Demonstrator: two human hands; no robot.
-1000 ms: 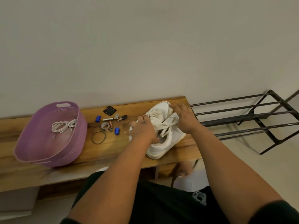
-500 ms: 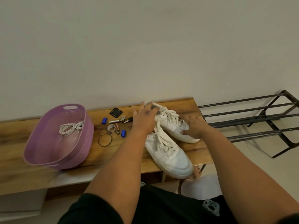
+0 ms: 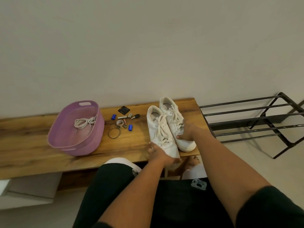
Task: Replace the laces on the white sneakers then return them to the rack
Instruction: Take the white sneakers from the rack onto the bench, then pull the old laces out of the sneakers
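1. Two white sneakers stand side by side on the wooden bench (image 3: 32, 145), toes toward the person, both laced. The left hand (image 3: 160, 154) wraps the toe of the left sneaker (image 3: 160, 129), which juts a little over the near edge; fingers curl round its front. The right hand (image 3: 186, 134) rests on the forefoot of the right sneaker (image 3: 174, 119), thumb at the inner side, apparently gripping it, though its fingers are hidden behind the shoe.

2. Handling, as I judge it: these look light, with stiff soles and a soft, yielding upper. The laces (image 3: 162, 129) are limp and loose and would snag or trail if pulled carelessly. Best hold for moving is sole and toe, or the heel collar; for unlacing, steady the forefoot with one hand and draw the lace from the top eyelets.

3. Beyond the left hand, further along the bench, lie small odds and ends, among them a key (image 3: 135, 116), a ring (image 3: 114, 132) and blue caps (image 3: 130, 127); beyond those, a purple basket (image 3: 69, 145) holds a coiled spare lace (image 3: 83, 122). Off past the right hand stands the black metal rack (image 3: 251, 122).

4. Half a second earlier the shoes lay at an angle to each other with the left hand up at the heels; now they sit parallel and both hands have dropped to the toes.
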